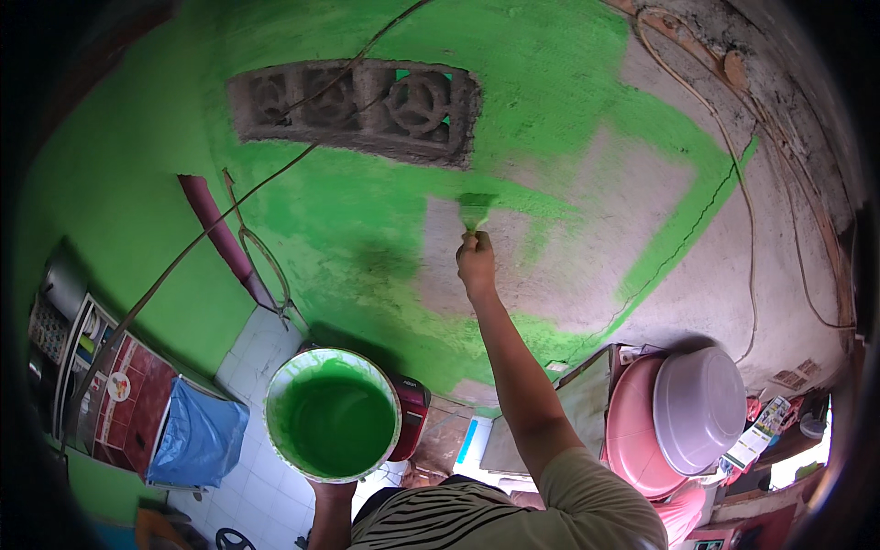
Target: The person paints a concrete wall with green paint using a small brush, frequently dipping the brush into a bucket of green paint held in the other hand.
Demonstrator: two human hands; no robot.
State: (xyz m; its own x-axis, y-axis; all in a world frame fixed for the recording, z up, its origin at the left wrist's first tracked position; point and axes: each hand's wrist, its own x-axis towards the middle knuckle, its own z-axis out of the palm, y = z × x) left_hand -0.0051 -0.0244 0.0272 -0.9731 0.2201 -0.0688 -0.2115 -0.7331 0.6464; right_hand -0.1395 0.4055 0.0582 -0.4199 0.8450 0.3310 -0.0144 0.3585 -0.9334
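With its arm stretched up and forward, my right hand (pixel 475 263) is closed around the handle of a flat paintbrush (pixel 475 213). Its bristles touch the wall (pixel 550 266), at the border between green paint and a bare greyish-pink patch. My left hand (pixel 334 493) holds up a white bucket (pixel 271 403) from its near underside; the bucket's rim hides the fingers. Green paint (pixel 335 422) fills part of the bucket and smears its inner wall. Above and left of the brush, an unpainted grey vent block (pixel 353 105) is set in the wall.
A loose cable (pixel 197 240) crosses the upper left. A maroon pipe (pixel 220 229) runs down the wall. Lower left stands a rack (pixel 128 403) with a blue plastic sheet (pixel 200 431). Pink (pixel 628 422) and lilac (pixel 698 403) basins lean at lower right, below hanging cables (pixel 747 202).
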